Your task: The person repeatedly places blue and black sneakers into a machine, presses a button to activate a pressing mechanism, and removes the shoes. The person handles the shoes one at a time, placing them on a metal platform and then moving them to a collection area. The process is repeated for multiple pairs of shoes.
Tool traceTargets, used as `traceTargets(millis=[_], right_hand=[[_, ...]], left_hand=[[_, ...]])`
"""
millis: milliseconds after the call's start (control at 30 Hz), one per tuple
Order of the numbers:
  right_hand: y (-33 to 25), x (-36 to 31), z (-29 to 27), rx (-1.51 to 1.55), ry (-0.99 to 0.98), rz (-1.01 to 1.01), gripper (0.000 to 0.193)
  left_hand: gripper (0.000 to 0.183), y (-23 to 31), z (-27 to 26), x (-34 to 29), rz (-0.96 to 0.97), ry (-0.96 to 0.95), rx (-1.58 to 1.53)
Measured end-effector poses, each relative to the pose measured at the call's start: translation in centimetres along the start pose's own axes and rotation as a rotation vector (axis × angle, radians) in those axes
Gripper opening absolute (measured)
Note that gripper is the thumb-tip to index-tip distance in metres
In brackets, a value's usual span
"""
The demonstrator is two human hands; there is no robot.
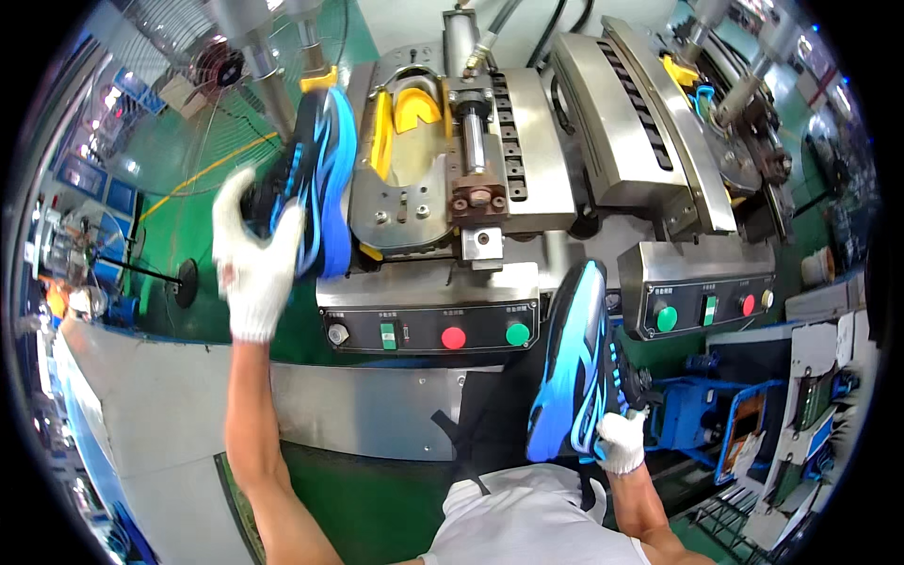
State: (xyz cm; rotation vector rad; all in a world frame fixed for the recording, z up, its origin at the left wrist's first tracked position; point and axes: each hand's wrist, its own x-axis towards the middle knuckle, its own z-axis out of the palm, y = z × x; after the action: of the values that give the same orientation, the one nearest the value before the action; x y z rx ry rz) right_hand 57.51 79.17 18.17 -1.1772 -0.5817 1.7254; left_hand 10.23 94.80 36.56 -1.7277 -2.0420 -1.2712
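Sneaker (337,188) with a blue sole and dark upper stands on end at the left, gripped by the white-gloved left hand (256,259), its sole facing right toward a steel press (532,151). A matching sneaker (563,367) is at the right, its sole facing left; the gloved right hand (621,441) grips its near end. Between the two lies a black control panel (428,330) bearing a red button (453,338) and, right of it, a round green button (517,334). A yellow pad (412,113) lies in the press's far left part.

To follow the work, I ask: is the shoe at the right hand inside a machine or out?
Out: the right hand holds the shoe by its lower end, before the machines.
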Motion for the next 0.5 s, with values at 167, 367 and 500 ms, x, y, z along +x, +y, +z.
traceTargets(millis=[167, 367, 500], right_hand=[[-5.5, 7.7, 10.0, -0.323, -0.161, -0.333, 0.036], [-15.2, 20.9, 32.9, -0.542, -0.465, -0.248, 0.019], [-16.3, 32.6, 39.7, -0.685, -0.378, 0.011, 0.017]], left_hand=[[0.055, -4.8, -9.3, -18.3, -0.303, -0.05, -0.008], [0.054, -12.1, -12.3, -33.4, -0.558, -0.218, 0.335], [0.058, -16.3, -10.5, -39.4, -0.561, -0.385, 0.407]])
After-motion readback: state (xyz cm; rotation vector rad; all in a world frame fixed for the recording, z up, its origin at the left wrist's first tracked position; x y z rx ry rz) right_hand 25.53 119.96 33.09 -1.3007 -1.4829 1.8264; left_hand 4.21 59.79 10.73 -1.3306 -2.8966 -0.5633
